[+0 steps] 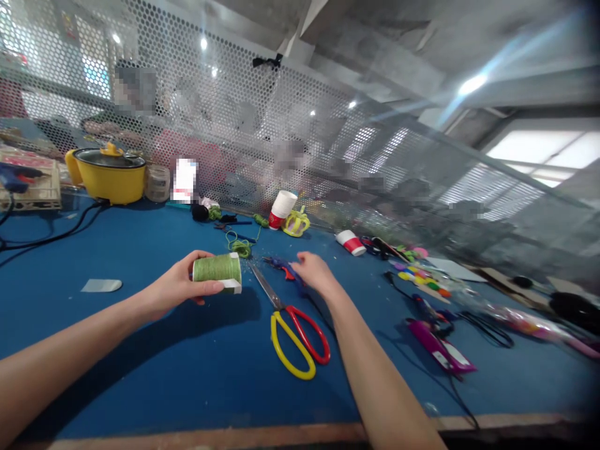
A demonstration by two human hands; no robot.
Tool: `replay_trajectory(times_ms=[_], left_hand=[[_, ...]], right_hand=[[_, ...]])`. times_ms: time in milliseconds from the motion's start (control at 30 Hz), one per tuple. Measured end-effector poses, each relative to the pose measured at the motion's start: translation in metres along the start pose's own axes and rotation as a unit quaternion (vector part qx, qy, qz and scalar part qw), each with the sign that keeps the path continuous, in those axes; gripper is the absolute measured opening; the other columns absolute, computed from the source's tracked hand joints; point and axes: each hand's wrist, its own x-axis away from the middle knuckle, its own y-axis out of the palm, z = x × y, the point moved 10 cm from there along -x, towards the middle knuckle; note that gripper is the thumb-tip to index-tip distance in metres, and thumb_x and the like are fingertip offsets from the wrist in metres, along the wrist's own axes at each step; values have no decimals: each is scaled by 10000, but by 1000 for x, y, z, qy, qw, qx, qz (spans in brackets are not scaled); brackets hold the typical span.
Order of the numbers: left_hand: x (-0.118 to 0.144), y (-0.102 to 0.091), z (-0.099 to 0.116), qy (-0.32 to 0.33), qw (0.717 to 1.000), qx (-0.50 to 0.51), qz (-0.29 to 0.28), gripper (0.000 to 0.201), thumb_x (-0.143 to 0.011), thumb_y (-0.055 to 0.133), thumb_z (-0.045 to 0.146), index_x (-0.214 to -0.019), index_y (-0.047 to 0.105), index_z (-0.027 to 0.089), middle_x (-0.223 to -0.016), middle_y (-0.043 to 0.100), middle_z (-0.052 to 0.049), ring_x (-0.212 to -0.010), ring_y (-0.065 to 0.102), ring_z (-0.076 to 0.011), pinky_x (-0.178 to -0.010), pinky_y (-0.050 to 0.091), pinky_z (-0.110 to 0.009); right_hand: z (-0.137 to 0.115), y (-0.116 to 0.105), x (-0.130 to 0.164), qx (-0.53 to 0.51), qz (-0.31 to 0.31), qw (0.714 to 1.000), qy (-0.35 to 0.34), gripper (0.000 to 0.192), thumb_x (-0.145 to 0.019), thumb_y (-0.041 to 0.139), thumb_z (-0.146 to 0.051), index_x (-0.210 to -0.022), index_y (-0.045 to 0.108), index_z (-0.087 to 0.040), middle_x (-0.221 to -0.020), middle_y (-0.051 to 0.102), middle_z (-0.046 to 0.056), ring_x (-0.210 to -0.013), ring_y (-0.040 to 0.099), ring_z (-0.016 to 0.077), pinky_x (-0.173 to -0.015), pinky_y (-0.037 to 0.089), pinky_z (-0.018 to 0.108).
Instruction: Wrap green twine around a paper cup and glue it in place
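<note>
Holding a cylindrical spool of green thread (pixel 217 270) on its side, the left hand (pixel 180 286) wraps it with the thumb underneath and the fingers curled over the far end, lifting it just above the blue felt-covered surface (pixel 154 362); a grip by the ends leaves the wound thread free along the middle. The right hand (pixel 315 273) is stretched forward, palm down and fingers loosely bent, over a small blue-handled tool (pixel 281 265) lying on the surface; whether the fingers have closed on anything I cannot tell, since the back of the hand hides them.

Between the two forearms lie large scissors with one yellow and one red loop handle (pixel 295 334), blades closed and pointing away, handles towards the person, so they are ready to be picked up. Beyond the spool sits a loose tangle of green cord (pixel 240 247). Farther back stand a yellow electric pot with a glass lid (pixel 109 174) and a tilted white-and-red paper cup (pixel 282 209) against the perforated metal screen (pixel 290 125). A magenta glue gun (pixel 440 350) rests to the right.
</note>
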Motion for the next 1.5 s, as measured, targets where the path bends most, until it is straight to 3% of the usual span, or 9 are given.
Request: replay_trajectory(times_ms=[67, 167, 367, 533, 600, 667, 867, 1033, 1500], left_hand=[[1, 0, 1, 0, 1000, 4, -2, 537, -619, 718, 346, -1044, 429, 189, -805, 574, -10, -631, 546, -130, -530, 449, -247], [2, 0, 4, 2, 1000, 5, -6, 520, -623, 715, 334, -1033, 432, 185, -805, 574, -11, -632, 549, -130, -544, 455, -255], [1, -5, 9, 18, 1000, -3, -2, 497, -615, 724, 329, -1011, 458, 191, -789, 582, 2, -622, 556, -124, -548, 450, -248], [-1, -11, 11, 26, 999, -18, -2, 494, -614, 722, 325, -1011, 460, 188, -756, 574, 14, -599, 539, -117, -519, 426, -233], [-2, -14, 11, 26, 999, -30, -1, 497, -614, 723, 326, -1011, 458, 187, -755, 567, 16, -603, 531, -115, -508, 418, -225], [-3, -16, 11, 30, 999, -42, -2, 497, -621, 719, 330, -1016, 453, 187, -750, 557, 19, -604, 520, -110, -506, 415, -218], [-6, -20, 12, 45, 997, -62, -5, 506, -633, 712, 340, -1032, 445, 180, -744, 546, 15, -598, 505, -105, -496, 401, -209], [-5, -23, 15, 50, 997, -61, 7, 452, -655, 687, 367, -994, 467, 165, -748, 565, -2, -568, 500, -102, -494, 404, -220], [-7, -24, 11, 41, 998, -44, 14, 423, -663, 678, 410, -941, 486, 156, -724, 549, 1, -537, 495, -90, -463, 393, -206]], right_hand=[[16, 13, -4, 31, -24, 999, 25, 137, -504, 655, -48, -516, 570, -155, -559, 623, 55, -655, 623, 214, -598, 461, 275], [31, 25, -2, 44, -30, 998, 44, 230, -474, 641, -22, -418, 485, -182, -512, 594, 51, -691, 620, 234, -608, 455, 292], [33, 21, 4, -27, -25, 998, 56, 147, -560, 605, -78, -568, 499, -180, -441, 528, 5, -549, 593, 202, -523, 445, 296], [-5, 2, 29, -160, -43, 986, 2, 118, -681, 543, -170, -793, 513, -154, -585, 571, -30, -502, 550, 102, -518, 457, 231], [-34, 5, 50, -300, -113, 946, -45, 157, -675, 598, -267, -742, 528, -142, -534, 534, -43, -473, 520, 95, -493, 445, 227], [-56, 10, 72, -334, -182, 922, -67, 221, -663, 637, -325, -716, 549, -130, -549, 556, -22, -470, 522, 93, -486, 449, 229], [-86, 11, 106, -302, -211, 921, -128, 231, -741, 579, -341, -819, 616, -127, -495, 534, -25, -429, 492, 86, -439, 433, 212], [-81, 8, 109, -238, -188, 943, -136, 229, -752, 570, -343, -629, 580, -150, -401, 476, -39, -362, 439, 77, -425, 415, 217], [-77, 8, 110, -190, -185, 956, -126, 218, -725, 590, -357, -599, 585, -179, -400, 498, -36, -345, 463, 97, -385, 429, 224]])
